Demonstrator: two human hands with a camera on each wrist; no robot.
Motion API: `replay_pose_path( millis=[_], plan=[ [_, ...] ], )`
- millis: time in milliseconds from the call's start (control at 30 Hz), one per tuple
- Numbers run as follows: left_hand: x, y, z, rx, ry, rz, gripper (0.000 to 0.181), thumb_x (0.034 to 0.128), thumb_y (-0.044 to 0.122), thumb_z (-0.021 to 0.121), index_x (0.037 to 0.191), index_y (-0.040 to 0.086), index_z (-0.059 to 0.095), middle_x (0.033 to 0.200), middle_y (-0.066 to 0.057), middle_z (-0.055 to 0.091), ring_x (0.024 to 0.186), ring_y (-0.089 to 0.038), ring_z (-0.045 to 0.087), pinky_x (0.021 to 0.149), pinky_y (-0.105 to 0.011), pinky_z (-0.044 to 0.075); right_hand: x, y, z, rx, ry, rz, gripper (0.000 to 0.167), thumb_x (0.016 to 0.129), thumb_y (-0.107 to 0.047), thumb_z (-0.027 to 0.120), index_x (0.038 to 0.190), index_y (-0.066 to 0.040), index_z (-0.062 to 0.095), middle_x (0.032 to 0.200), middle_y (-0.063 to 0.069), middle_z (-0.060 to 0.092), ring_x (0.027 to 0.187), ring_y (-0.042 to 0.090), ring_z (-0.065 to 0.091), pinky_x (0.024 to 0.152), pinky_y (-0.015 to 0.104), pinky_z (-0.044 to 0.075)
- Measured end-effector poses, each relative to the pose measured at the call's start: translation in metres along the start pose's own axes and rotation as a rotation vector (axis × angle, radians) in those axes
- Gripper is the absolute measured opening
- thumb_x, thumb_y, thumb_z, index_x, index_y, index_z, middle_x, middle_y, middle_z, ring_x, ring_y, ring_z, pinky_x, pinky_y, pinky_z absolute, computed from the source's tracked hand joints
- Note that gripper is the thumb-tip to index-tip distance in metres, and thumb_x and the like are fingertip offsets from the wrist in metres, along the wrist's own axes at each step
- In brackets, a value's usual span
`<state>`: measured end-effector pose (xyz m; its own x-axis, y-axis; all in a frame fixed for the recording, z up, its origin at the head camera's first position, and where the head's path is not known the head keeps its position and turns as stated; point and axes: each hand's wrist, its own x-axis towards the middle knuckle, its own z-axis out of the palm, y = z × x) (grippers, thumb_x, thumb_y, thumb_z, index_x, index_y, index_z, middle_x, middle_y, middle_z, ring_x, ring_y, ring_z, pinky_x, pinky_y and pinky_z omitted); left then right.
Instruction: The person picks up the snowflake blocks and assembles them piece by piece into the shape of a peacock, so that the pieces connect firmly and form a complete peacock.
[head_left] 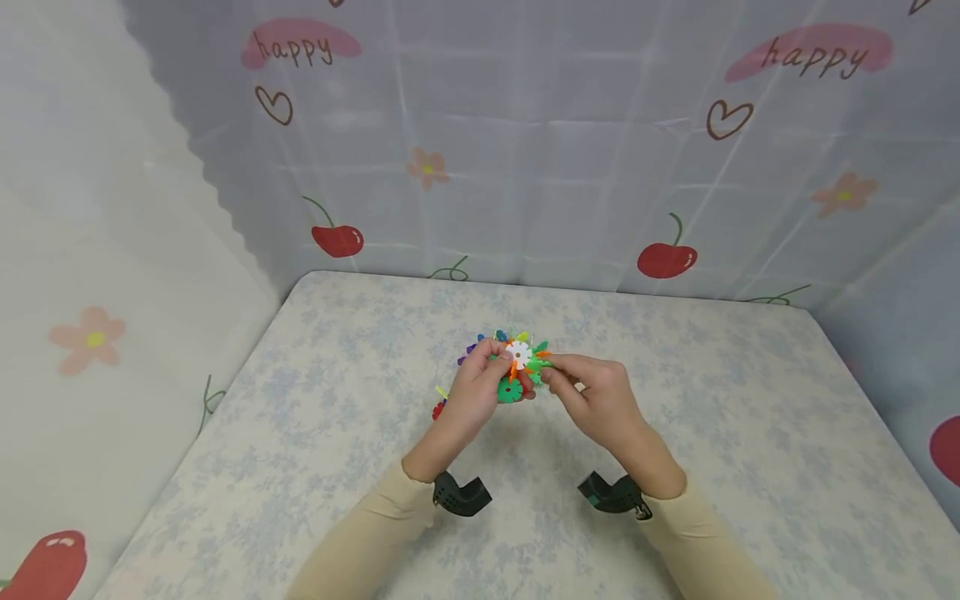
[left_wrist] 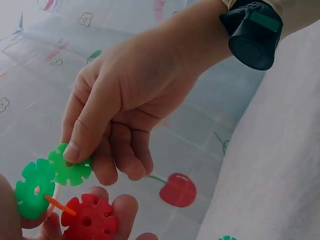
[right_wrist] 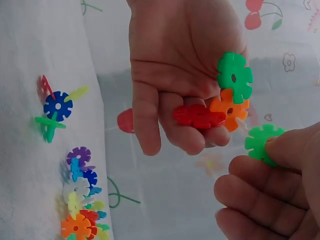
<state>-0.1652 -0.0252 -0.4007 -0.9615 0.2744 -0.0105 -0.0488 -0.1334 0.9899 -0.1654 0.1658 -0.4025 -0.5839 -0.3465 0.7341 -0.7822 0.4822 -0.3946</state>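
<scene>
My left hand (head_left: 474,385) grips a small joined cluster of notched plastic snowflake discs. In the right wrist view it holds a green disc (right_wrist: 232,66), an orange disc (right_wrist: 239,109) and a red disc (right_wrist: 199,115), the red one lying against the fingers. A white disc (head_left: 517,345) faces up at the cluster's top in the head view. Between thumb and forefinger, my right hand (head_left: 600,404) pinches a light green disc (right_wrist: 256,142). That disc sits right beside the cluster; whether its notch is engaged cannot be told.
On the patterned tabletop (head_left: 375,333) lies a small piece with a blue disc (right_wrist: 62,98) and red, yellow and green discs. Near it is a longer multicoloured disc assembly (right_wrist: 77,187), mostly behind my left hand in the head view. A printed curtain (head_left: 525,167) hangs behind.
</scene>
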Motion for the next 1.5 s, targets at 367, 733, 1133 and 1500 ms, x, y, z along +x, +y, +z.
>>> replay_pose_path(
  millis=[367, 733, 1133, 1500],
  plan=[
    [-0.001, 0.004, -0.001, 0.119, -0.045, -0.032, 0.029, 0.1087, 0.022, 0.044, 0.083, 0.008, 0.044, 0.063, 0.005, 0.049, 0.059, -0.009, 0.056, 0.066, -0.026, 0.054, -0.001, 0.003, -0.004, -0.009, -0.037, -0.035, 0.02, 0.079, 0.01, 0.078, 0.098, 0.004, 0.076, 0.081, 0.01, 0.077, 0.062, 0.013, 0.07, 0.059, 0.02, 0.057],
    [0.007, -0.005, -0.009, 0.262, -0.092, -0.028, 0.032, 0.1083, 0.023, 0.047, 0.079, 0.012, 0.041, 0.063, 0.004, 0.033, 0.055, -0.011, 0.041, 0.058, -0.025, 0.053, -0.003, 0.006, 0.002, -0.116, -0.087, -0.103, 0.022, 0.075, 0.008, 0.081, 0.095, 0.002, 0.076, 0.076, 0.009, 0.073, 0.059, 0.012, 0.062, 0.055, 0.022, 0.054],
    [0.021, -0.022, -0.009, 0.052, 0.0, -0.127, 0.027, 0.1096, 0.028, 0.046, 0.092, 0.009, 0.052, 0.079, 0.003, 0.055, 0.075, -0.009, 0.068, 0.076, -0.032, 0.063, -0.004, 0.016, 0.013, -0.064, -0.056, 0.166, 0.019, 0.088, 0.002, 0.074, 0.106, 0.004, 0.074, 0.09, 0.015, 0.076, 0.071, 0.022, 0.071, 0.065, 0.034, 0.061],
    [0.032, -0.041, -0.019, -0.026, 0.389, -0.084, 0.036, 0.1094, 0.028, 0.044, 0.076, 0.015, 0.037, 0.081, -0.001, 0.037, 0.08, -0.018, 0.041, 0.078, -0.035, 0.037, -0.015, 0.051, 0.035, 0.007, -0.558, 0.577, 0.062, 0.097, -0.022, 0.068, 0.15, 0.001, 0.046, 0.155, 0.025, 0.046, 0.144, 0.046, 0.043, 0.114, 0.063, 0.04]
  ],
)
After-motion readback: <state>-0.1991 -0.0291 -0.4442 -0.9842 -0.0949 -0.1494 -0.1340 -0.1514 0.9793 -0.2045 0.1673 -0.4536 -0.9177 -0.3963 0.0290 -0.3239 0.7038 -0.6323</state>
